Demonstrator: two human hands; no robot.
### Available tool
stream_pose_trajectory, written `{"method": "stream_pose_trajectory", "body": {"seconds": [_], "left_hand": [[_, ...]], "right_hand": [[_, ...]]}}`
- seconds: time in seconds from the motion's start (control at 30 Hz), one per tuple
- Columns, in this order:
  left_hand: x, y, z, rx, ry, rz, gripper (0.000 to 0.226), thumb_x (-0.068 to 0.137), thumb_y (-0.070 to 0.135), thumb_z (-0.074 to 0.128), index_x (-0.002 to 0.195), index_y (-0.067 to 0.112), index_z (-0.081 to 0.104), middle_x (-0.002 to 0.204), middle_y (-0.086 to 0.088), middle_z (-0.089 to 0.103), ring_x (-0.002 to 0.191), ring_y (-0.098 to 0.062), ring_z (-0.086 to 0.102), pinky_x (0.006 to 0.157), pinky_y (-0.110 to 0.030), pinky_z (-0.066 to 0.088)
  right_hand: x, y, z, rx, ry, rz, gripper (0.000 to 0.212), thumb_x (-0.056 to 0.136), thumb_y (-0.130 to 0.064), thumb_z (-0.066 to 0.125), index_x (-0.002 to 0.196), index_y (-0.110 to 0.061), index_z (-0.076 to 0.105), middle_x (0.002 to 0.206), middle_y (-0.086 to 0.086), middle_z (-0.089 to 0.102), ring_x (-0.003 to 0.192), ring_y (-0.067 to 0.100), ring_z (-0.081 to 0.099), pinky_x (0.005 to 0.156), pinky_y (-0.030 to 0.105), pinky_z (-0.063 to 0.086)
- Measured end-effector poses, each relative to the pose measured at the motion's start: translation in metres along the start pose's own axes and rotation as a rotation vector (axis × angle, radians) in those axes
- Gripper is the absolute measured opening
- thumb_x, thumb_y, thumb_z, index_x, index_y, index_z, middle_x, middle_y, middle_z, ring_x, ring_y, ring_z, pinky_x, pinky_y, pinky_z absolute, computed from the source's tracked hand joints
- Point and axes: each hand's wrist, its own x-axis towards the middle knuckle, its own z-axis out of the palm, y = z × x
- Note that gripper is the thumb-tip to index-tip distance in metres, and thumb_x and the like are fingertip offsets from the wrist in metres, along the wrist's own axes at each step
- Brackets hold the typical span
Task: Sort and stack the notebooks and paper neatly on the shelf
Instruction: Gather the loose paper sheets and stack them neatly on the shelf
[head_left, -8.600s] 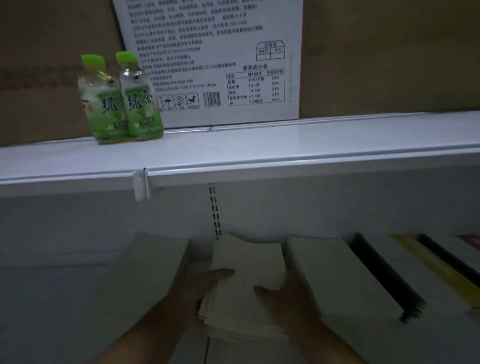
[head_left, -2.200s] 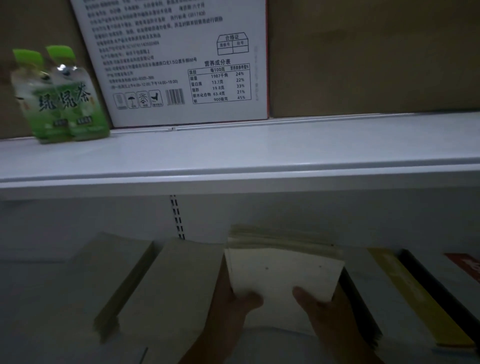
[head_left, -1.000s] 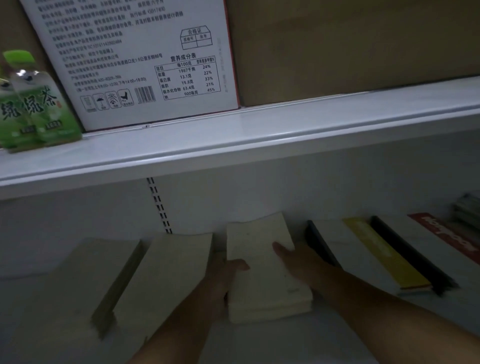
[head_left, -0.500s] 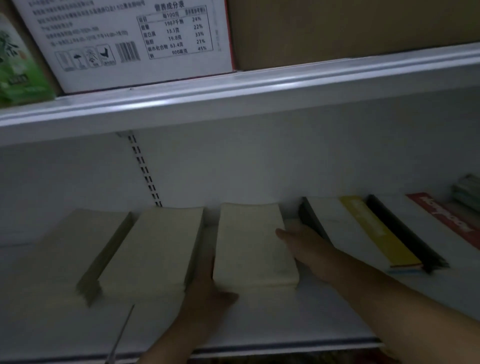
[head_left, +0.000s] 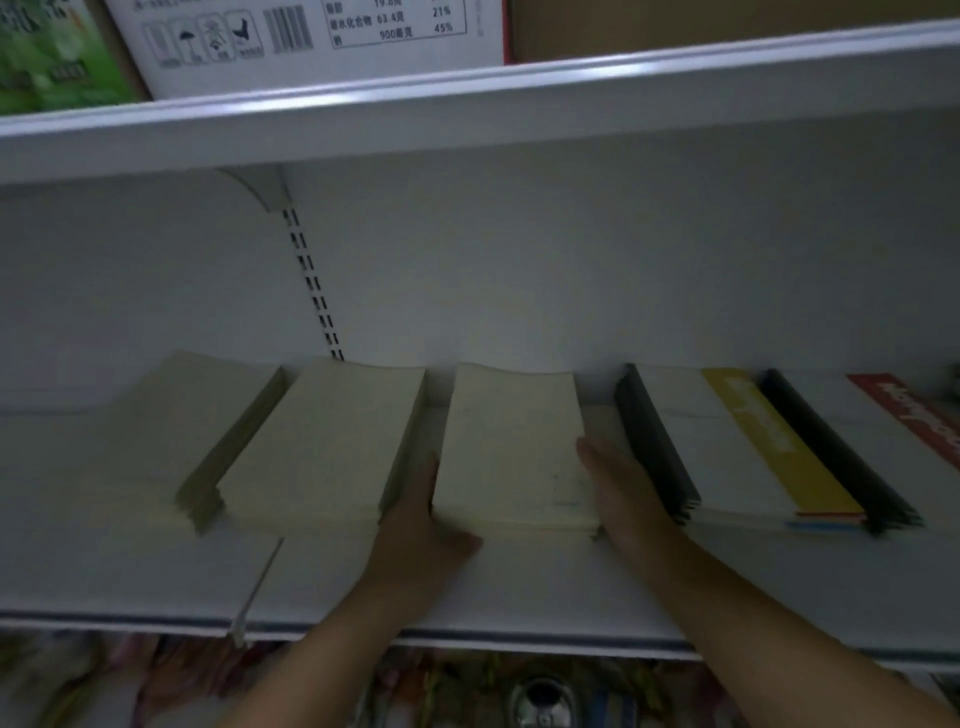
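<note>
Cream paper stack (head_left: 511, 447) lies flat on the white lower shelf (head_left: 519, 587), mid-row, its far end close to the back wall. I see the left hand (head_left: 421, 535) flat against the stack's left side, fingers straight in the gap there, thumb across the near edge. The grip is not curled round anything, just pressing. The right hand (head_left: 618, 488) lies along the stack's right side, fingers straight and touching it, grip likewise slack.

Just left of the left hand sits a second cream paper stack (head_left: 322, 441). Beside that is a third cream stack (head_left: 192, 415), skewed and partly tucked under its neighbour. Right of the right hand lies a white notebook with black spine and yellow band (head_left: 727, 441), then a white notebook with black spine and red band (head_left: 883, 431), both flat.

A slotted metal upright (head_left: 314, 291) runs up the back wall. On the white upper shelf (head_left: 467, 104) stand a white printed carton (head_left: 311, 36) and, far left, a blurred green bottle (head_left: 52, 52).
</note>
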Motion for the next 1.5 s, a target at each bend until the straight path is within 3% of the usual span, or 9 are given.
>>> {"method": "stream_pose_trajectory", "body": {"seconds": [0.27, 0.43, 0.57, 0.7, 0.93, 1.1, 1.23, 1.3, 1.5], "left_hand": [[-0.006, 0.005, 0.002, 0.017, 0.013, 0.031, 0.086, 0.082, 0.012, 0.066, 0.14, 0.052, 0.017, 0.126, 0.015, 0.055, 0.109, -0.004, 0.054, 0.089, -0.018, 0.043], [-0.018, 0.004, -0.004, 0.015, 0.023, 0.158, 0.088, 0.089, 0.018, 0.062, 0.134, 0.056, -0.004, 0.151, 0.027, 0.011, 0.14, 0.001, 0.019, 0.116, -0.029, 0.025], [-0.021, -0.005, -0.009, 0.193, 0.148, 0.448, 0.075, 0.087, 0.033, 0.047, 0.151, 0.029, 0.009, 0.153, 0.028, -0.004, 0.141, 0.012, -0.004, 0.114, -0.022, 0.017], [-0.033, 0.008, -0.004, 0.188, 0.248, 0.703, 0.066, 0.079, 0.029, 0.045, 0.141, 0.01, 0.034, 0.157, 0.007, 0.019, 0.145, -0.006, 0.014, 0.113, -0.011, 0.017], [-0.072, 0.086, 0.068, -0.348, -0.238, 0.185, 0.061, 0.066, 0.021, 0.065, 0.103, 0.068, 0.057, 0.117, 0.039, 0.057, 0.116, 0.015, 0.05, 0.092, -0.002, 0.036], [-0.029, 0.126, 0.14, -0.258, -0.226, -0.044, 0.055, 0.089, 0.006, 0.059, 0.139, 0.021, 0.042, 0.12, 0.014, 0.047, 0.101, -0.002, 0.05, 0.069, 0.003, 0.037], [0.019, 0.135, 0.177, -0.164, -0.078, -0.302, 0.024, 0.091, 0.022, 0.055, 0.113, 0.012, 0.054, 0.092, -0.005, 0.059, 0.082, -0.025, 0.056, 0.08, -0.033, 0.047], [0.035, 0.138, 0.181, -0.296, -0.07, -0.409, 0.01, 0.089, 0.022, 0.059, 0.092, 0.013, 0.059, 0.085, -0.009, 0.06, 0.078, -0.028, 0.058, 0.08, -0.037, 0.048], [0.063, 0.159, 0.165, -0.553, -0.032, -0.608, 0.036, 0.077, 0.023, 0.077, 0.1, -0.003, 0.066, 0.103, -0.021, 0.066, 0.091, -0.036, 0.065, 0.081, -0.044, 0.054]], "right_hand": [[-0.007, 0.001, 0.001, -0.054, -0.03, -0.09, 0.031, 0.097, -0.003, 0.043, 0.117, -0.023, 0.057, 0.1, -0.016, 0.064, 0.08, -0.015, 0.062, 0.068, 0.001, 0.044], [-0.021, -0.01, 0.007, -0.098, -0.022, -0.083, 0.034, 0.097, -0.002, 0.043, 0.121, -0.024, 0.053, 0.108, -0.014, 0.063, 0.088, -0.015, 0.061, 0.076, 0.002, 0.044], [-0.039, -0.013, 0.01, -0.185, 0.047, -0.061, 0.048, 0.098, -0.021, 0.046, 0.145, -0.018, 0.033, 0.149, -0.007, 0.034, 0.134, 0.002, 0.035, 0.114, 0.022, 0.026], [-0.073, -0.03, -0.004, -0.625, -0.053, -0.341, 0.049, 0.091, -0.056, 0.033, 0.138, -0.04, 0.03, 0.144, -0.032, 0.022, 0.134, -0.016, 0.019, 0.111, 0.007, 0.016], [-0.02, -0.044, -0.121, -1.02, 0.191, -0.392, 0.034, 0.097, -0.015, 0.045, 0.129, -0.008, 0.055, 0.146, 0.006, 0.041, 0.137, 0.01, 0.031, 0.112, 0.017, 0.018], [0.003, -0.035, -0.164, -1.139, 0.119, -0.354, 0.038, 0.095, -0.018, 0.038, 0.125, -0.001, 0.054, 0.136, 0.017, 0.048, 0.124, 0.034, 0.049, 0.1, 0.03, 0.042], [0.006, -0.014, -0.167, -1.09, 0.098, -0.281, 0.068, 0.084, -0.044, 0.016, 0.125, -0.004, 0.053, 0.134, 0.015, 0.048, 0.124, 0.029, 0.045, 0.107, 0.036, 0.036], [0.012, -0.007, -0.17, -1.08, 0.109, -0.325, 0.047, 0.09, -0.03, 0.029, 0.11, -0.003, 0.061, 0.12, 0.016, 0.056, 0.114, 0.03, 0.051, 0.101, 0.034, 0.04], [0.014, -0.001, -0.174, -1.036, 0.105, -0.336, 0.046, 0.097, -0.026, 0.028, 0.102, -0.007, 0.07, 0.113, 0.015, 0.066, 0.105, 0.028, 0.064, 0.09, 0.029, 0.05]]}}
